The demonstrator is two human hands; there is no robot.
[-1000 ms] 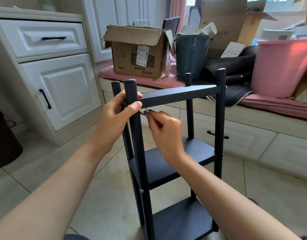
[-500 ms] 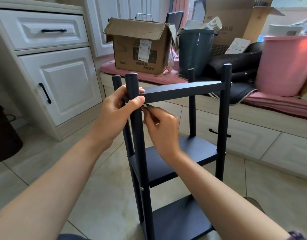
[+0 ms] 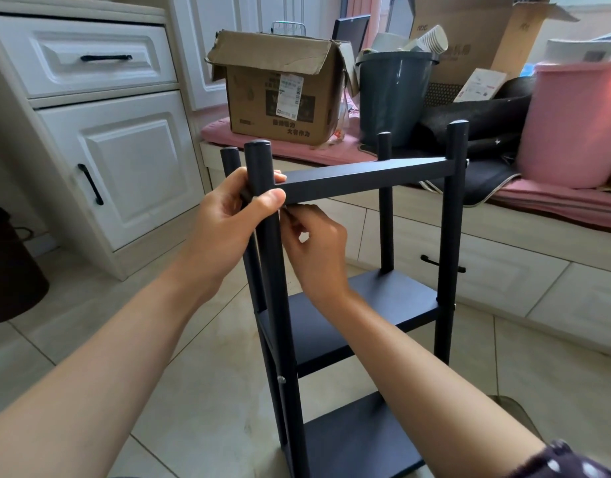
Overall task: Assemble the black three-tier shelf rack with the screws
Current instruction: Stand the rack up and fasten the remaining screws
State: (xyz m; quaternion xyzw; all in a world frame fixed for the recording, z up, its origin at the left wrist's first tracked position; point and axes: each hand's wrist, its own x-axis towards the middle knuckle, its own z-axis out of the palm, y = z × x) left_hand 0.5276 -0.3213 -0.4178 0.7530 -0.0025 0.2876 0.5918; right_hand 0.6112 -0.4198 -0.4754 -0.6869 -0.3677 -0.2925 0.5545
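Observation:
The black three-tier shelf rack [image 3: 366, 179] stands upright on the tiled floor in front of me, with all three shelves between its four posts. My left hand [image 3: 228, 219] grips the near left post and the corner of the top shelf, thumb across the post. My right hand [image 3: 314, 243] is just right of that post, under the top shelf's edge, its fingertips pinched on something small at the joint that I cannot make out. A silver screw head [image 3: 281, 378] shows lower on the same post.
A white cabinet [image 3: 100, 139] stands at the left. Behind the rack runs a low bench with pink cushions [image 3: 555, 201], bearing a cardboard box [image 3: 279, 94], a dark bucket [image 3: 393, 94], black fabric and a pink bin [image 3: 576, 122]. A dark object [image 3: 7, 270] sits far left.
My right hand has moved up and left, closer to the near left post under the top shelf. The view has shifted slightly; the left hand keeps its grip.

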